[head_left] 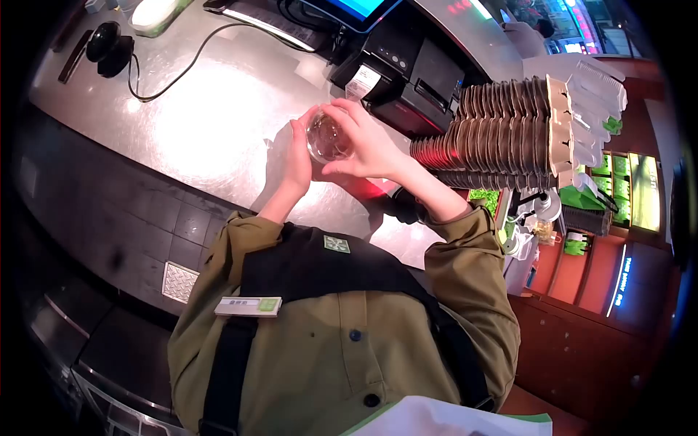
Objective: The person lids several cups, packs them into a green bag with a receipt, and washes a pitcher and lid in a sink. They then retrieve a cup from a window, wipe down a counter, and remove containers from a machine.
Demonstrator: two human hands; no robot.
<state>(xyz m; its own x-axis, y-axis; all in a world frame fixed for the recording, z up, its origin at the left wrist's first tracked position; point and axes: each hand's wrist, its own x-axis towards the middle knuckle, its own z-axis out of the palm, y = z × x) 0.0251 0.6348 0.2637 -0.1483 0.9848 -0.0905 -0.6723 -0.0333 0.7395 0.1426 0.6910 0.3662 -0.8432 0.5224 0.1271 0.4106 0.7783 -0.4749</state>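
A clear round cup (329,139) is between my two hands above the steel counter (211,145), seen mostly from above. My right hand (367,142) curls around its right side, fingers over the top edge and thumb below. Against its left side rests my left hand (296,156), with its fingers bent around the wall. What the cup contains is hard to make out. Just beyond my hands, a printed paper slip (363,81) sticks out of a black receipt printer (407,73).
Nested brown cardboard cup carriers (502,131) stand on the right, with clear plastic containers (596,102) behind them. A black scanner (107,45) on a cable sits at the far left. At the top is a lit screen (352,11). Dark floor tiles (131,196) border the counter.
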